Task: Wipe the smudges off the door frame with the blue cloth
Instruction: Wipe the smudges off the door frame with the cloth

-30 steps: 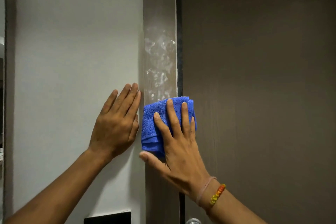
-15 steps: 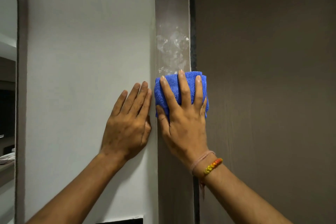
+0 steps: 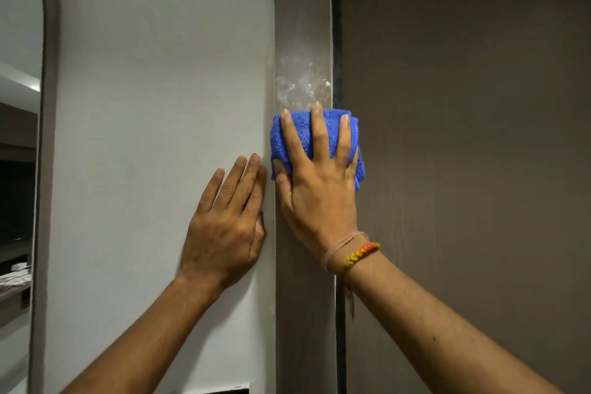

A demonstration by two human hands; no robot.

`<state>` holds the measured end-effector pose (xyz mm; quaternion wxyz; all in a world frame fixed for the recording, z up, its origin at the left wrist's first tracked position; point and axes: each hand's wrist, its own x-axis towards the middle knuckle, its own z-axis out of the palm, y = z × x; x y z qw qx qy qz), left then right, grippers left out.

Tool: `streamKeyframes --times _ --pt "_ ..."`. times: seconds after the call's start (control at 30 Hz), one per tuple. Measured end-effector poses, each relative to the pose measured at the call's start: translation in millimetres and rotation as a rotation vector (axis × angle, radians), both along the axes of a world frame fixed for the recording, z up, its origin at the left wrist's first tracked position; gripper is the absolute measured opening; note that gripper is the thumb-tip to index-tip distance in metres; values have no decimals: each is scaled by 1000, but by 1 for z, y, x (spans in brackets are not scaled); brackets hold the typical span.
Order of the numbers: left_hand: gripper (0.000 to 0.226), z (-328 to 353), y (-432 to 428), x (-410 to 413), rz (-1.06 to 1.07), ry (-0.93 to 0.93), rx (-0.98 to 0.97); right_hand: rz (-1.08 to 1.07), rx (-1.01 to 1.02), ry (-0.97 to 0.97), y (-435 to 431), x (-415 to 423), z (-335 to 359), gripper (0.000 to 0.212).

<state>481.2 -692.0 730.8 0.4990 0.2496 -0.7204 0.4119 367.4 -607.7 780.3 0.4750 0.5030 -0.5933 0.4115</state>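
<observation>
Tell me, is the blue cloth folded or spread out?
Folded. The blue cloth is a thick compact pad under the right hand, with layered edges showing at its right side against the door frame.

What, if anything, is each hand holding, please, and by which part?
The right hand presses the blue cloth against the door frame, fingers spread over its face; the left hand holds nothing.

On one door frame [image 3: 302, 9] are counted one blue cloth [image 3: 302, 134] and one right hand [image 3: 319, 198]; beside it, one left hand [image 3: 224, 227].
</observation>
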Motion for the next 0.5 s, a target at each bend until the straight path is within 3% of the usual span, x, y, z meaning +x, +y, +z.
streamKeyframes --times 0.23,0.5 --pt "63 16 0 2 -19 75 91 -47 52 21 5 -1 -54 59" --pt "64 31 -2 -2 -2 131 120 -27 9 31 0 -1 24 58"
